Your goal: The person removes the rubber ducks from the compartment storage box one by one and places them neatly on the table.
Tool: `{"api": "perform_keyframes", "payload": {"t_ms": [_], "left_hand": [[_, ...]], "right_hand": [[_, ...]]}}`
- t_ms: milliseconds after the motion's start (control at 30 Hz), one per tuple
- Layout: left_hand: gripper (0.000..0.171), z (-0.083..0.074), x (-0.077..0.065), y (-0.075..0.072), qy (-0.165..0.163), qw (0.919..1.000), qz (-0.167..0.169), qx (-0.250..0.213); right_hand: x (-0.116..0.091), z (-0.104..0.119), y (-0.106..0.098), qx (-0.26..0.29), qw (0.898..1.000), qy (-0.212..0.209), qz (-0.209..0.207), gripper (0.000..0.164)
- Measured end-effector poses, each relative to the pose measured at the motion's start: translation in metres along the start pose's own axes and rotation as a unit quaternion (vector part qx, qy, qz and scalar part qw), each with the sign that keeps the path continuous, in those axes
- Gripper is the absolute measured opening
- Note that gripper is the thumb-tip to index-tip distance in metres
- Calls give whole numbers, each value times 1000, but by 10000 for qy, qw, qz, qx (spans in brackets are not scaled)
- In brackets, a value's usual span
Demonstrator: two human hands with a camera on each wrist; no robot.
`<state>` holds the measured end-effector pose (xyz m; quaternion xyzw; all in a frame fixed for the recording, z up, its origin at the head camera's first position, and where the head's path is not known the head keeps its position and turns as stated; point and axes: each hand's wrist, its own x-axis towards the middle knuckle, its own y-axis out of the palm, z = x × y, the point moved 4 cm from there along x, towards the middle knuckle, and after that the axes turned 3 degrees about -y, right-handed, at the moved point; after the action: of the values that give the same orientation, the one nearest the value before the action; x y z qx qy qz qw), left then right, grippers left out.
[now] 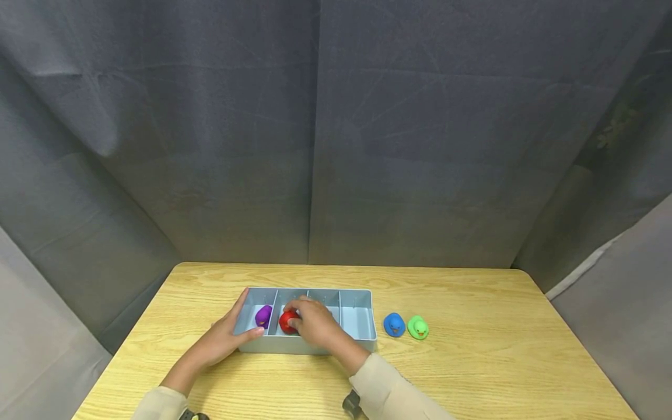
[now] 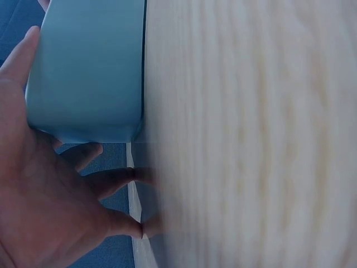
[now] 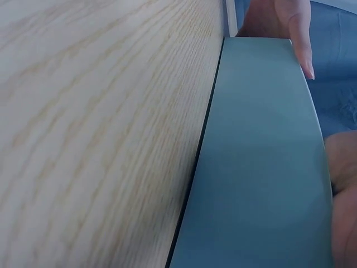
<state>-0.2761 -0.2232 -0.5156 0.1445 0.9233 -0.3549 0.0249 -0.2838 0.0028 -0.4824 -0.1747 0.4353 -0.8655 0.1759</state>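
Inside tray, red toy in right hand

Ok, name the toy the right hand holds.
The red toy, gripped by the right hand; purple toy, blue toy and green toy sit apart from it.

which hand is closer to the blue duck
The right hand: it is at the red duck inside the gray box, left of the blue duck. The left hand is farther left, touching the box's left end.
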Motion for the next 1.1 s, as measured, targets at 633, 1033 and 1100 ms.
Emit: {"api": "perform_keyframes", "payload": {"t_ms": [633,1033,1100], "left_hand": [[103,0,0,0,-44,9998,-45,207],[103,2,1,0,-64,9999,-43,152],[103,1,0,0,-81,9998,-45,158]], "right_hand": [[-4,-2,-7,585,9975,-188,-351,22],[-5,-3,-9,504,9959,-239,-717,20],[-5,-3,-10,556,9957,-204,-716,21]]}}
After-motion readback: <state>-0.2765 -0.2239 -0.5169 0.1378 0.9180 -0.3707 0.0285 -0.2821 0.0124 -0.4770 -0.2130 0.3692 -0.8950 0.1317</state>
